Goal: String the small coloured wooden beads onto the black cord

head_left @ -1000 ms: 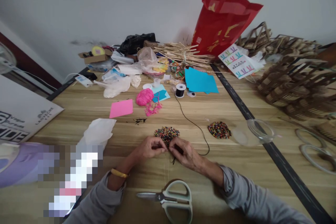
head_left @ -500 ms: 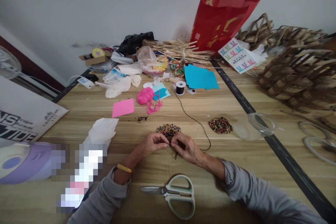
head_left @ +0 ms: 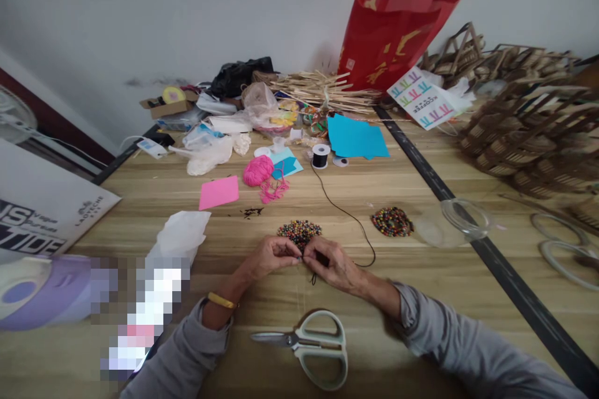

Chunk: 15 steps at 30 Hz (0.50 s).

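Observation:
My left hand (head_left: 277, 254) is pinched, thumb against forefinger, just in front of a heap of multicoloured beads (head_left: 299, 232). What lies between those fingertips is too small to make out. My right hand (head_left: 334, 266) meets it fingertip to fingertip, closed on the black cord (head_left: 344, 210). A small loop of that cord hangs below the right fingers, and its other end runs back to a black-wound spool (head_left: 321, 156). Faint pale threads trail down beneath the hands. Nearer to me lie scissors (head_left: 309, 347) with pale handles, blades pointing left.
A coiled string of beads (head_left: 392, 222) lies to the right, beside a clear plastic lid (head_left: 463, 219). Pink yarn (head_left: 258, 171), a pink card (head_left: 218, 192) and blue sheets (head_left: 358, 137) lie farther back. Small woven baskets (head_left: 519, 137) crowd the right; a phone (head_left: 150, 318) lies left.
Both hands keep almost the same place, fingertips together. The whole view has shifted very slightly; the objects on the table lie as before.

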{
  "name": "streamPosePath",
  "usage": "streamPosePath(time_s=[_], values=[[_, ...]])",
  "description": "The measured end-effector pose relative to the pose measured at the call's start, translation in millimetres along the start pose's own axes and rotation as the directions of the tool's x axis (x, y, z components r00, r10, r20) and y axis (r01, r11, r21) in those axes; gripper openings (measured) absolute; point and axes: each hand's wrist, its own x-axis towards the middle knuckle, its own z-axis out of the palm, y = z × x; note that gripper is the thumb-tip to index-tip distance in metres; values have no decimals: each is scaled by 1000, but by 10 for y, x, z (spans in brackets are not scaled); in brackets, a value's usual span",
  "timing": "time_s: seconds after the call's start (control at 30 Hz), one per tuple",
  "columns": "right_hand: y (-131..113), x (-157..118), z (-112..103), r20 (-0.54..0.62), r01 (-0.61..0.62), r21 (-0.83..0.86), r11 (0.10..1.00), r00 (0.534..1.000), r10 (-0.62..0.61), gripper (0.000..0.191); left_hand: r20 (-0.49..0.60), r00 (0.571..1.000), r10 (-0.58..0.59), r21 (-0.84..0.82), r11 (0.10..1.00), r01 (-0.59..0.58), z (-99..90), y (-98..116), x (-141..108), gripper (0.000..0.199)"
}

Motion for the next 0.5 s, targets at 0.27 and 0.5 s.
streamPosePath(time_s=[0.27, 0.5], values=[[-2, -5, 5, 7, 10, -5, 1000, 1000, -10, 11, 2, 1000, 21, 15, 1000, -21, -9, -13, 4, 33], [6, -10, 12, 10, -3, -12, 1000, 1000, 3, 12, 3, 1000, 28, 21, 999, -28, -5, -7, -4, 32]])
